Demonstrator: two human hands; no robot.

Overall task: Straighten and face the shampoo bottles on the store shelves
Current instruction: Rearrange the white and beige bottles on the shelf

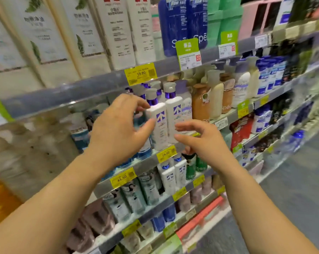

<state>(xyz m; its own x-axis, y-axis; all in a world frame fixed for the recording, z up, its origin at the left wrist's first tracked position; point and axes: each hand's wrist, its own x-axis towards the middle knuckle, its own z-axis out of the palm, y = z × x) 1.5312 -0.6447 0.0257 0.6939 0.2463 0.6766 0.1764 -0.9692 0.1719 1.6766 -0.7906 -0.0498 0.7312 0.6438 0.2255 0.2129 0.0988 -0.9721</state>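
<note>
1. Bottles: two white shampoo bottles with purple collars stand side by side at the front of the middle shelf (184,150), the left bottle (159,125) touching the right bottle (174,114).
2. The left hand (116,125) has its grip on the left bottle, fingers at its shoulder and thumb on its front.
3. The right hand (201,138) hovers just before the right bottle, fingers loosely spread, holding nothing.
4. A yellow price tag (166,154) sits on the shelf edge beneath them.

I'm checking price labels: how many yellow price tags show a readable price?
3: one reading 59.90 under the top shelf, another 59.90 below the white bottles by the hands, and 45.50 lower left. Other yellow tags are too blurred.
</note>
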